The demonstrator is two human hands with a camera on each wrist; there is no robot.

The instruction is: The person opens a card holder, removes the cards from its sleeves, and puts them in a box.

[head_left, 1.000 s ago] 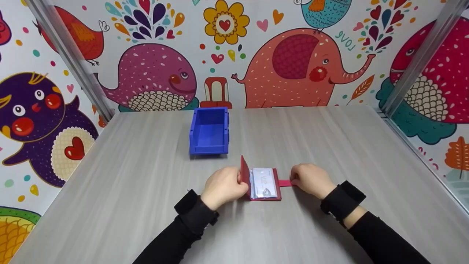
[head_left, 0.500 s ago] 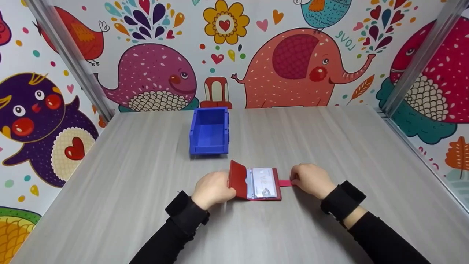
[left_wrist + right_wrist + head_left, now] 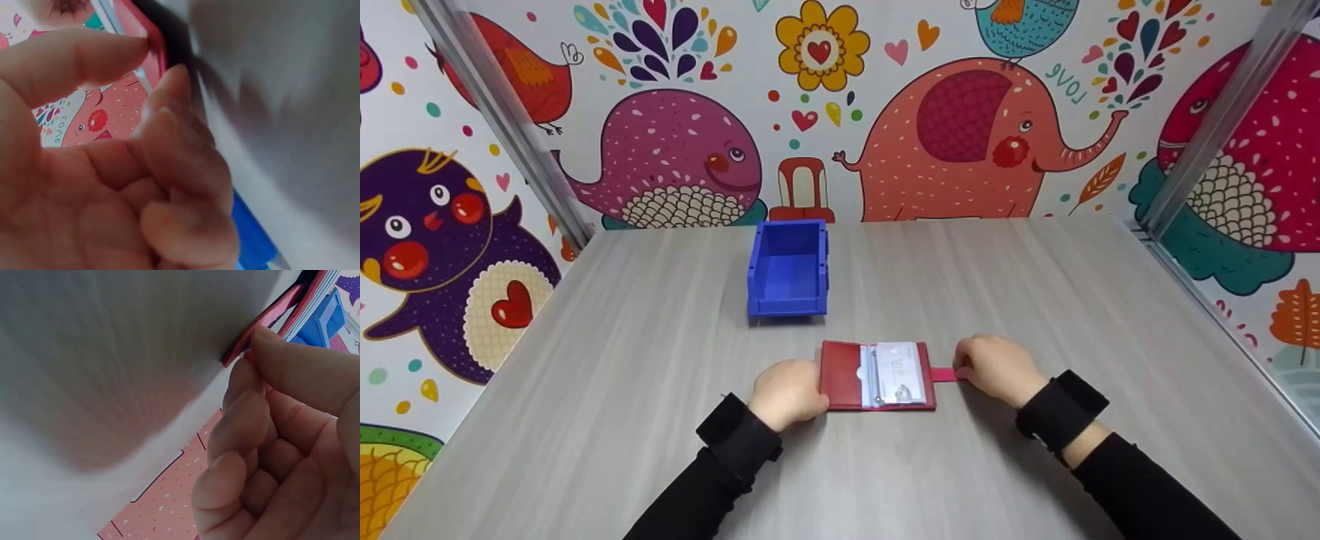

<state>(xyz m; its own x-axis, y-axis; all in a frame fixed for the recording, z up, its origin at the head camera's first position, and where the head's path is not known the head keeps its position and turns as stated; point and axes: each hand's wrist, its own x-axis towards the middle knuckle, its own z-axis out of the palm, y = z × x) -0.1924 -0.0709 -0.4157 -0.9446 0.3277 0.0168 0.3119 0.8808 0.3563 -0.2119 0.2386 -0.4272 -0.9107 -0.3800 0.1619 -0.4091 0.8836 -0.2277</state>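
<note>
A red card holder (image 3: 840,379) lies spread open on the table, with clear sleeves and a whitish card (image 3: 900,373) marked "VIP" on its right half. My left hand (image 3: 787,391) is at the left cover's outer edge. In the left wrist view its thumb and index finger (image 3: 175,81) pinch that red edge, other fingers curled. On the opposite side, my right hand (image 3: 997,367) pinches the end of the pink-red closure strap (image 3: 943,374). The right wrist view shows the strap (image 3: 264,320) between thumb and index finger.
Behind the card holder, a blue plastic bin (image 3: 787,274) stands on the grey wood-grain table (image 3: 660,315). Cartoon-printed walls enclose the table at the back and sides, with metal posts (image 3: 510,124) in the corners. Black bands circle both wrists.
My left hand has swung the red cover from upright out to the left and down, so the card holder now lies flat open. The right hand stays on the strap.
</note>
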